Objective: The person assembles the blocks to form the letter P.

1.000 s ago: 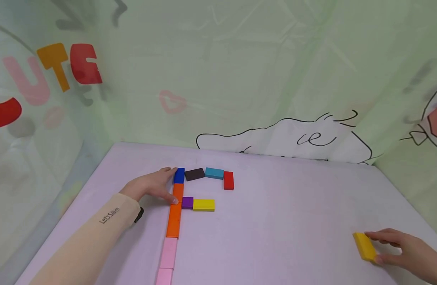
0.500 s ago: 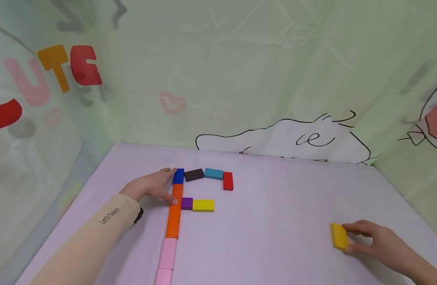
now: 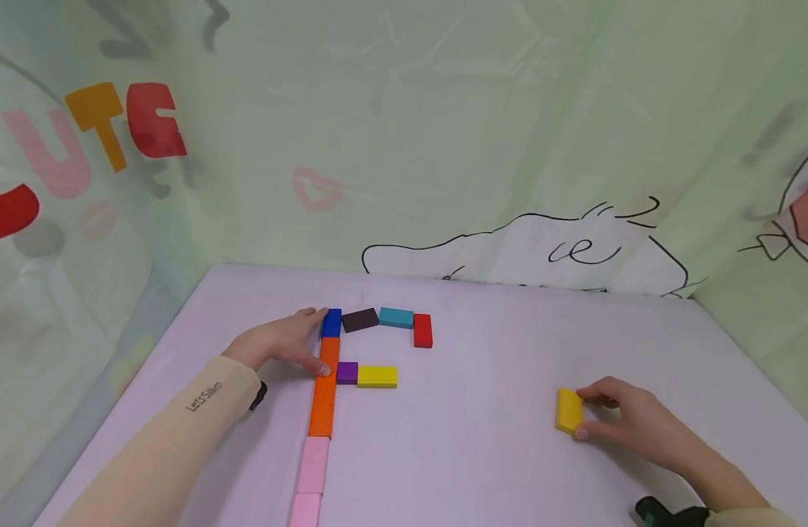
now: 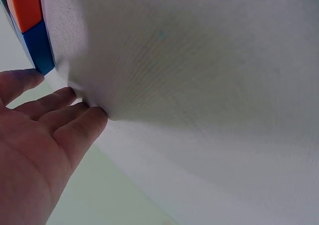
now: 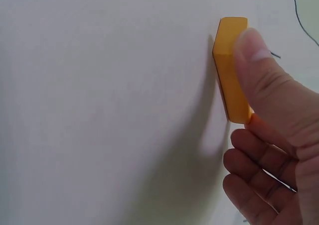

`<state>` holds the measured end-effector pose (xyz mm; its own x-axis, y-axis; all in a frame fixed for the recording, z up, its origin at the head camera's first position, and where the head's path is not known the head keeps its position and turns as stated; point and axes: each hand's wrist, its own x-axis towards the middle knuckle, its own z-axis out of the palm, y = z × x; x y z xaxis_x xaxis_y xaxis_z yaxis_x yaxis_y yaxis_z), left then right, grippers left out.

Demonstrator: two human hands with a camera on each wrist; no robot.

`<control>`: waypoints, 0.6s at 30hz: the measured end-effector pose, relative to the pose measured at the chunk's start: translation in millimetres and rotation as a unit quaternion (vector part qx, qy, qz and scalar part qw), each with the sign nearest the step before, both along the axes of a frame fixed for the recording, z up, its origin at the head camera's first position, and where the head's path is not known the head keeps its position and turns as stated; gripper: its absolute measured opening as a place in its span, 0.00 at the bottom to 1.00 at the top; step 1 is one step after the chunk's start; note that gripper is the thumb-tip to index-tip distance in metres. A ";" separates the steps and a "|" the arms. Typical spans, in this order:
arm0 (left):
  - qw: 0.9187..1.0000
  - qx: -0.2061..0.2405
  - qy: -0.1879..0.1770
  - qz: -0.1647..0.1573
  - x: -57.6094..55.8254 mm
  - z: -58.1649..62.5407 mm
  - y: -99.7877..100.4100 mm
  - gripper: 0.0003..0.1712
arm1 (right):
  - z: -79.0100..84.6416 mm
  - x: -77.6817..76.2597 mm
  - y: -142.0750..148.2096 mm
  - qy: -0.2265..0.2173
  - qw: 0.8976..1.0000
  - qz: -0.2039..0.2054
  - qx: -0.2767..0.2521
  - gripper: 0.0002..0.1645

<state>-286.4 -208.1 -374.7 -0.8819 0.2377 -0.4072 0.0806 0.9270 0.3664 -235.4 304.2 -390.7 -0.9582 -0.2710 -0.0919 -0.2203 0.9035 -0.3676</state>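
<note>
My right hand pinches a yellow block by its ends between thumb and fingers, over the right half of the table. In the right wrist view the thumb presses on the block's near side and the other fingers are loosely bent. My left hand rests beside the line of blocks at left, its fingers extended. One fingertip touches the far blue block; the thumb lies at the junction of two orange blocks. A purple block and another yellow block branch right from the line.
From the blue block a dark brown block, a teal block and a red block run rightward. Pink blocks continue the line toward the near edge. A printed cloth wall borders the pale tabletop.
My right hand has carried the yellow block leftward and somewhat farther from me, and its wrist has come into view. My left hand and the laid blocks stay in place.
</note>
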 end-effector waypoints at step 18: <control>1.000 -0.001 0.000 0.003 -0.6 -0.1 1.2 0.62 | 2.1 -17.2 -90.1 0.005 0.999 0.041 -0.029 0.34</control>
